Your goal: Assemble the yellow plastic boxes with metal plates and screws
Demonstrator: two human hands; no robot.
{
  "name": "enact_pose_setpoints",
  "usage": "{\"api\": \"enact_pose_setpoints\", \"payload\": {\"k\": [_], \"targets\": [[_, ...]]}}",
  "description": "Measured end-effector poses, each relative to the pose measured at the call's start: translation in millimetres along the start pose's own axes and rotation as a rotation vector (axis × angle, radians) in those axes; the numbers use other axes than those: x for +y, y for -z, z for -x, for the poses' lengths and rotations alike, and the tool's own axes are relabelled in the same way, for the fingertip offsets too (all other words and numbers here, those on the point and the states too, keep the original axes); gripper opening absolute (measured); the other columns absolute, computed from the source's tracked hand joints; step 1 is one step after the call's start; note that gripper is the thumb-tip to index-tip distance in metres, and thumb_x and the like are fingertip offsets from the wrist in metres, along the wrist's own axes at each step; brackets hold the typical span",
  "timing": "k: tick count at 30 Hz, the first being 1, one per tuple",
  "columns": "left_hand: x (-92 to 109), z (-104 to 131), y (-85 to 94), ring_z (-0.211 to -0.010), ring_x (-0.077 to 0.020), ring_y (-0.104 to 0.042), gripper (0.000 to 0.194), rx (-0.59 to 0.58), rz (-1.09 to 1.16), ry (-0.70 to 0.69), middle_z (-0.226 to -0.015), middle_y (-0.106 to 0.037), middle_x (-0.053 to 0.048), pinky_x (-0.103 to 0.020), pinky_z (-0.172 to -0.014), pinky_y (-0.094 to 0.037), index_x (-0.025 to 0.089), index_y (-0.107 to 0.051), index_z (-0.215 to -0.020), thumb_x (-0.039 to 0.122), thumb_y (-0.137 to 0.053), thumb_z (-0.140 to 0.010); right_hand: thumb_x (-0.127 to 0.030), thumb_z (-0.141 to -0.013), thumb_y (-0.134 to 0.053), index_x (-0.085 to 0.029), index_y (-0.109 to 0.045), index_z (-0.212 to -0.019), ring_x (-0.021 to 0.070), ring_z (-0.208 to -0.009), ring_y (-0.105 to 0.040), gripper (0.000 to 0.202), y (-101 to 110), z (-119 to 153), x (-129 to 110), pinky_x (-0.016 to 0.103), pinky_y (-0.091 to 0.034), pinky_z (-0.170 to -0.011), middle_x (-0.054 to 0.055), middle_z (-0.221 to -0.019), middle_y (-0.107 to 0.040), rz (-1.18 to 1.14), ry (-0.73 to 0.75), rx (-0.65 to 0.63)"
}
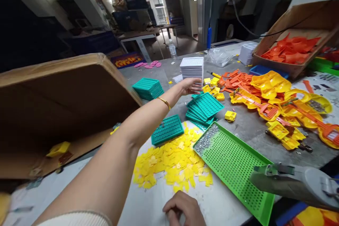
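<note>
My left hand (192, 86) reaches out across the table, fingers stretched and slightly bent, in front of the stack of white plastic plates (192, 65). Just beyond its fingertips are small yellow plastic blocks (207, 88); whether it touches any cannot be seen. Below it lies a fanned pile of teal ridged plates (205, 107). My right hand (185, 208) rests low at the front edge with fingers curled, and what is under them is hidden. Loose flat yellow pieces (172, 159) spread between the hands. A green perforated tray (233, 162) holds small screws (208, 139) at its far end.
A grey power tool (296, 183) juts over the tray from the right. At left stands a large open cardboard box (66, 106). Orange and yellow plastic parts (265, 95) crowd the right side, with a box of orange parts (293, 51) behind. Another teal stack (147, 88) sits left.
</note>
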State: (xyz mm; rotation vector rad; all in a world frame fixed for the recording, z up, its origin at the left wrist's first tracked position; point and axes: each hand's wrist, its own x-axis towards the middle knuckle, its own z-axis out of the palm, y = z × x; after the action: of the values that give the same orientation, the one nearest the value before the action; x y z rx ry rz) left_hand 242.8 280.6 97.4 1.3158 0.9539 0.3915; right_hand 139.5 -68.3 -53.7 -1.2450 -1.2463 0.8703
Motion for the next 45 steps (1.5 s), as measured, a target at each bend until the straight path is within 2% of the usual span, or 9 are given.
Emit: {"api": "enact_pose_setpoints", "payload": {"k": [9,14,19,24,28,33,36,40,45], "targets": [[-76,201,171.4,-0.065,-0.0178,-0.065,0.019,0.363,-0.352,0.145,-0.074,-0.071,-0.01,-0.025,-0.057,-0.046,0.012,-0.068,-0.075,0.031,-0.062,-0.075,-0.02,-0.089,-0.051,-0.021,-0.063,-0.089,0.0116,-0.069,-0.062,0.012,28,1,-10,0.019,-0.05,-0.062,0.002,-0.079,-0.064,0.034,0.043,-0.228],[-144,266,215.8,-0.096,-0.0274,-0.062,0.023,0.661,-0.627,0.109,-0.09,-0.07,-0.007,-0.032,-0.082,-0.047,0.016,-0.069,-0.082,0.03,-0.072,-0.063,-0.028,-0.088,-0.054,-0.022,-0.065,-0.089,0.0138,-0.072,-0.063,0.013,28,6,-2,0.021,-0.053,-0.062,0.004,-0.083,-0.066,0.106,0.01,-0.27],[-183,237,201.5,-0.128,-0.0308,-0.04,0.058,0.742,-0.632,-0.029,-0.131,-0.055,-0.009,-0.039,-0.108,-0.029,0.021,-0.061,-0.114,0.02,-0.075,-0.058,-0.035,-0.089,-0.052,-0.022,-0.065,-0.09,0.0154,-0.074,-0.063,0.018,25,8,-3,0.023,-0.053,-0.059,0.004,-0.085,-0.065,0.178,-0.055,-0.241],[-177,225,193.1,-0.124,-0.0334,-0.045,0.041,0.784,-0.382,-0.036,-0.122,-0.058,-0.015,-0.042,-0.1,-0.04,0.015,-0.062,-0.104,0.024,-0.069,-0.065,-0.032,-0.088,-0.053,-0.022,-0.064,-0.09,0.0138,-0.07,-0.063,0.015,27,8,-3,0.022,-0.053,-0.06,0.003,-0.083,-0.065,0.227,0.004,-0.27],[-155,262,186.0,-0.089,-0.023,-0.065,0.035,0.647,-0.084,-0.021,-0.096,-0.067,-0.014,-0.033,-0.073,-0.053,0.013,-0.061,-0.096,0.043,-0.046,-0.083,-0.031,-0.088,-0.055,-0.023,-0.065,-0.089,0.0143,-0.072,-0.062,0.013,22,5,-10,0.023,-0.052,-0.062,0.003,-0.082,-0.063,0.134,-0.01,-0.206],[-132,330,137.4,-0.069,-0.0145,-0.065,0.038,0.342,0.386,-0.036,-0.083,-0.068,-0.011,-0.023,-0.061,-0.053,0.012,-0.062,-0.097,0.04,-0.039,-0.087,-0.038,-0.086,-0.058,-0.028,-0.064,-0.104,0.0174,-0.096,-0.06,0.021,-11,-20,-38,0.03,-0.051,-0.084,0.004,-0.109,-0.06,-0.343,-0.228,-0.071],[-134,355,101.4,-0.065,-0.0162,-0.067,0.031,0.177,0.742,-0.002,-0.081,-0.069,-0.011,-0.023,-0.057,-0.054,0.011,-0.062,-0.099,0.033,-0.043,-0.088,-0.045,-0.088,-0.05,-0.033,-0.058,-0.118,0.0237,-0.115,-0.055,0.033,-32,-35,-57,0.039,-0.051,-0.09,0.004,-0.131,-0.051,-0.834,-0.463,-0.286],[-158,362,68.8,-0.073,-0.0185,-0.069,0.026,0.229,0.898,0.034,-0.085,-0.071,-0.011,-0.025,-0.06,-0.056,0.009,-0.062,-0.098,0.027,-0.046,-0.089,-0.045,-0.087,-0.051,-0.03,-0.056,-0.122,0.0244,-0.109,-0.059,0.038,-40,-32,-67,0.038,-0.057,-0.078,0.006,-0.129,-0.054,-1.073,-0.624,-0.53],[-202,356,42.9,-0.089,-0.0171,-0.069,0.016,0.438,1.019,0.093,-0.095,-0.071,-0.005,-0.026,-0.078,-0.057,0.014,-0.06,-0.1,0.021,-0.05,-0.089,-0.04,-0.082,-0.063,-0.02,-0.059,-0.113,0.0144,-0.083,-0.066,0.037,-18,-17,-49,0.022,-0.056,-0.06,0.006,-0.099,-0.064,-0.679,-0.621,-0.422]]}}
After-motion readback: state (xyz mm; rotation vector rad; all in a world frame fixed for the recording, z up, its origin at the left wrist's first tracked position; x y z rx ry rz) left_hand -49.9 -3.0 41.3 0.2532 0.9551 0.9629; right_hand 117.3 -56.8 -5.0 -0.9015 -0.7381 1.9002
